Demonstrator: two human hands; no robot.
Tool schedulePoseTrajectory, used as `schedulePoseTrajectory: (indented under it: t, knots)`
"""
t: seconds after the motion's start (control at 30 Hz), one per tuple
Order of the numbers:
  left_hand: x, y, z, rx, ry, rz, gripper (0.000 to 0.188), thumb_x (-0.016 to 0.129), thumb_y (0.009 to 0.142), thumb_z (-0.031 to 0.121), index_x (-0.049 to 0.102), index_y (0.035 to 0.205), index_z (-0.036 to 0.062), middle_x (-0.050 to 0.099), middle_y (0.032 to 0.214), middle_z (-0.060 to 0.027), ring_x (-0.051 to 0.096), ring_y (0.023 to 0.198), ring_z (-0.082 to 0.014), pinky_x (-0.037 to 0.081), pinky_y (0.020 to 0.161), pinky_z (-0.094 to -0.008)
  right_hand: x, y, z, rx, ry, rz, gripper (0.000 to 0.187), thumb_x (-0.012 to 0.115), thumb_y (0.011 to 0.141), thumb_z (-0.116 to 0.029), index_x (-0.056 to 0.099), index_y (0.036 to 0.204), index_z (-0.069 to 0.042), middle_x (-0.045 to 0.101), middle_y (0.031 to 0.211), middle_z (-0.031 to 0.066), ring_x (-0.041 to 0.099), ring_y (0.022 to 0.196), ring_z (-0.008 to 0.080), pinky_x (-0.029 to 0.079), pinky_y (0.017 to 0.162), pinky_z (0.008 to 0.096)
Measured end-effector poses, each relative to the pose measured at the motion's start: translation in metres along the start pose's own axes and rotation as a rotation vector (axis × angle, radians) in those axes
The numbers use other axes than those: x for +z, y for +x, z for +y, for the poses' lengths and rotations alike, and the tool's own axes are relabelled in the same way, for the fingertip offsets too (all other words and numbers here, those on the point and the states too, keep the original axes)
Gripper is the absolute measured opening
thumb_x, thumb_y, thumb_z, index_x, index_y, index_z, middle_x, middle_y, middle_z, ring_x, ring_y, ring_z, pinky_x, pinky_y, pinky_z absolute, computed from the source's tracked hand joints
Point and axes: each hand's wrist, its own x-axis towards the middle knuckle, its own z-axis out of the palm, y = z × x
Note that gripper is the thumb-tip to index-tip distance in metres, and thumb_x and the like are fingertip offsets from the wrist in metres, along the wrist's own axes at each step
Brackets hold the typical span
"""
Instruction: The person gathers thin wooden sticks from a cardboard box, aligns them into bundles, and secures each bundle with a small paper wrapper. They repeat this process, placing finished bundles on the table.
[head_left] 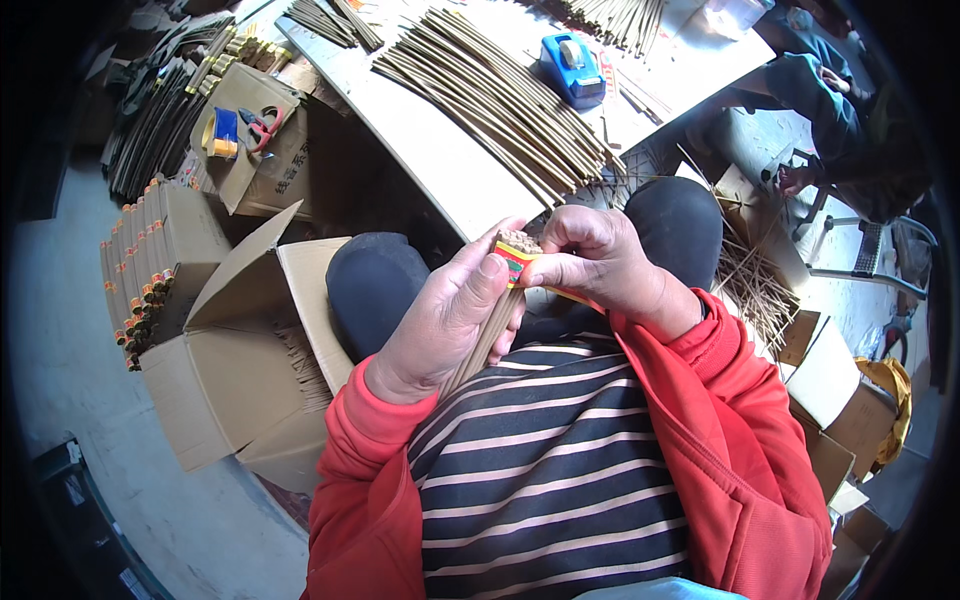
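My left hand [450, 315] is wrapped around a bundle of thin brown incense sticks [486, 338], held in front of my striped shirt with the stick ends facing up. Around the top of the bundle lies a red and yellow paper label [514, 262] with a green patch, under my left thumb. My right hand [605, 255] pinches the label's right side between thumb and bent fingers. A strip of the label trails to the right beneath that hand. The far side of the bundle is hidden by my fingers.
Loose sticks [490, 95] lie across the white table [385, 120], near a blue tape dispenser [573, 72]. An open cardboard box [235, 375] stands left of my knee. Red-handled scissors [262, 128] rest on another carton. Banded bundles [140, 265] are stacked far left. A person [840, 110] sits at right.
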Motion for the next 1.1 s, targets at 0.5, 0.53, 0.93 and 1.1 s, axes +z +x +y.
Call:
schedulePoseTrajectory:
  t: [0.5,0.53,0.93,1.1]
  knots:
    - [0.006,0.000,0.002,0.009,0.094,0.080,0.068,0.044,0.093,0.044,0.016,0.142,0.0061,0.053,0.077,-0.0054,0.050,0.053,-0.0073,0.043,0.047,-0.0183,-0.005,0.011,0.019,-0.148,-0.186,0.151,0.055,0.082,0.056,-0.042,0.052,0.083,-0.006,0.051,0.080,0.0062,0.052,0.073,0.0159,0.042,0.058,0.0280]
    - [0.006,0.000,0.002,0.012,0.120,0.102,0.069,0.044,0.093,0.045,0.017,0.142,0.0062,0.053,0.076,-0.0049,0.050,0.053,-0.0065,0.043,0.047,-0.0179,-0.007,0.012,0.018,-0.190,-0.310,0.157,0.059,0.083,0.054,-0.044,0.051,0.085,-0.006,0.051,0.083,0.0068,0.052,0.075,0.0175,0.043,0.060,0.0285]
    - [0.017,-0.002,0.000,0.028,0.272,0.081,0.068,0.039,0.095,0.046,0.011,0.145,0.0101,0.051,0.074,-0.0022,0.047,0.057,-0.0041,0.042,0.051,-0.0167,-0.015,0.000,-0.036,0.406,0.008,-0.157,0.031,0.068,0.082,-0.027,0.061,0.077,0.003,0.048,0.059,0.0041,0.041,0.056,0.0079,0.038,0.049,0.0274]
    - [0.014,0.001,-0.002,0.003,0.258,0.001,0.068,0.037,0.095,0.046,0.008,0.145,0.0105,0.051,0.078,-0.0047,0.047,0.057,-0.0054,0.042,0.052,-0.0169,-0.022,-0.001,-0.037,0.398,0.078,-0.249,0.026,0.066,0.083,-0.024,0.059,0.086,0.001,0.050,0.068,0.0014,0.044,0.062,0.0071,0.037,0.053,0.0243]
